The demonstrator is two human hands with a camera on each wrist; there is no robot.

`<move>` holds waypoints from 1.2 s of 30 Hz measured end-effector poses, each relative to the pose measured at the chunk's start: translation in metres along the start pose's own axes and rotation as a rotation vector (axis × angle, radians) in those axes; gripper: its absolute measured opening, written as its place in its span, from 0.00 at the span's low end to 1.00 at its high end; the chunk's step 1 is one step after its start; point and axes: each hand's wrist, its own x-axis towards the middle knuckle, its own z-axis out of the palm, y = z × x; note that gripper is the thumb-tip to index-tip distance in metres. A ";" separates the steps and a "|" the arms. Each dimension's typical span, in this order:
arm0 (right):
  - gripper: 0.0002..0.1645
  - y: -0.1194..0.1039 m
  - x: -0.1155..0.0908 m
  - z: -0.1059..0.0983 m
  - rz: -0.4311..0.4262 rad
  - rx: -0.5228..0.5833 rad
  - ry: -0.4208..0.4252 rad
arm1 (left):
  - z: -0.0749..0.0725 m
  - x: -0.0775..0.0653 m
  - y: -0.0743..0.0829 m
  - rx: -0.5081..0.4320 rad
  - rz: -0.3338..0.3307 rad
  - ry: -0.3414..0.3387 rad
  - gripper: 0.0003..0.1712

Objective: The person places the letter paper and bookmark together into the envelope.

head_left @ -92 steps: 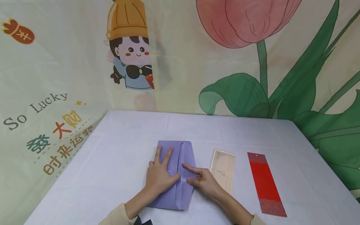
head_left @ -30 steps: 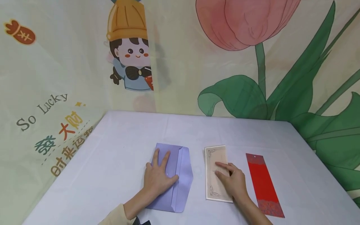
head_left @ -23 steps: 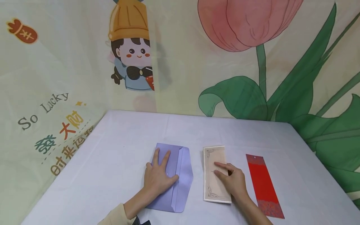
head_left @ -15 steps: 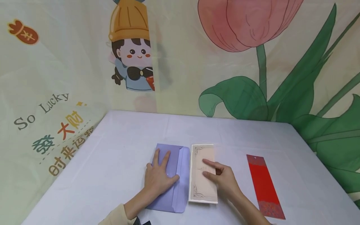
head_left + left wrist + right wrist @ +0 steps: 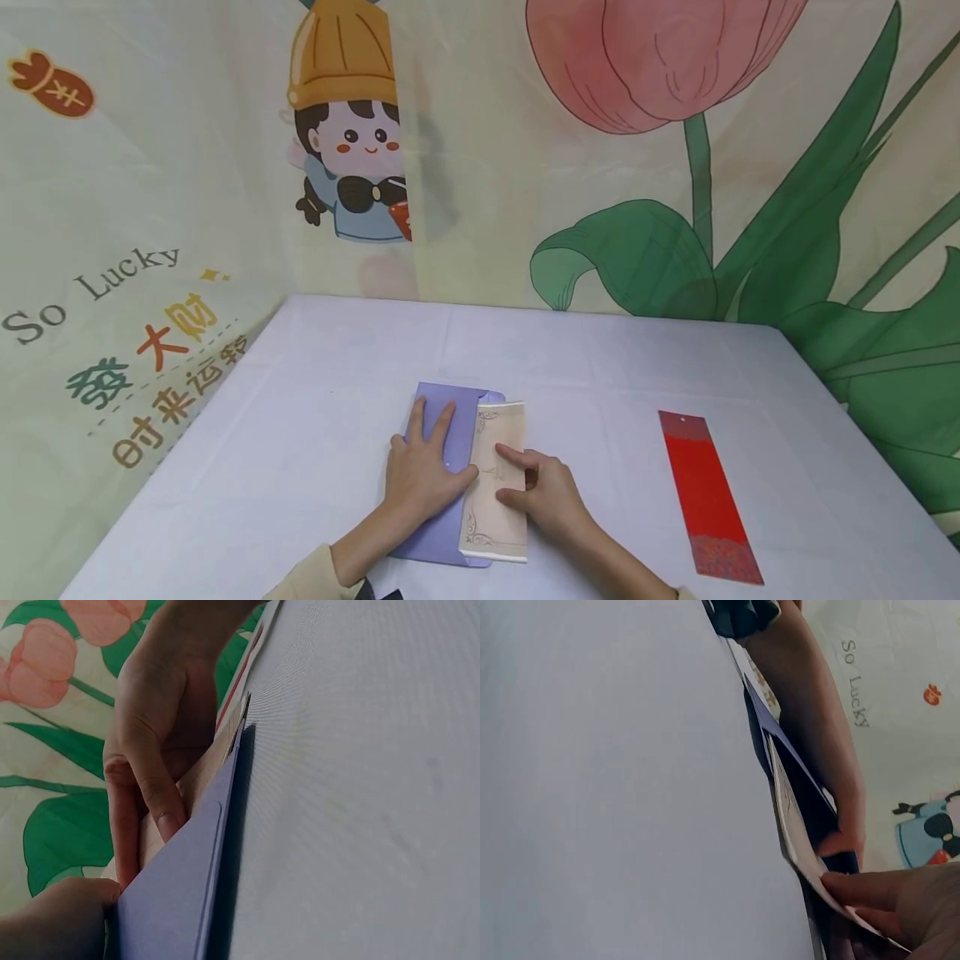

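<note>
A purple envelope (image 5: pixel 460 432) lies on the white table with its flap to the right. My left hand (image 5: pixel 420 475) rests on it, fingers spread, its thumb tip beside the opening. With thumb and fingers my right hand (image 5: pixel 553 493) pinches the right side of a folded beige card (image 5: pixel 491 517) with scroll-patterned corners. The card overlaps the flap, its left long edge right at the envelope's opening. In the right wrist view the card (image 5: pixel 793 817) stands tilted at the dark open mouth of the envelope. The left wrist view shows the envelope (image 5: pixel 184 881) partly covering the card (image 5: pixel 202 776).
To the right lies a red strip (image 5: pixel 708 492) with patterned ends and a small hole at its top, like a bookmark. The white table (image 5: pixel 375 342) ends at the back against a printed curtain (image 5: pixel 480 167) with a tulip and a cartoon figure.
My right hand first left the envelope's flap for the card, then carried the card left from beside the red strip onto the flap. The left hand has stayed on the envelope.
</note>
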 end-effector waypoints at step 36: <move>0.43 0.009 0.014 0.004 -0.262 -0.446 -0.043 | -0.001 0.000 0.000 0.033 0.009 -0.001 0.53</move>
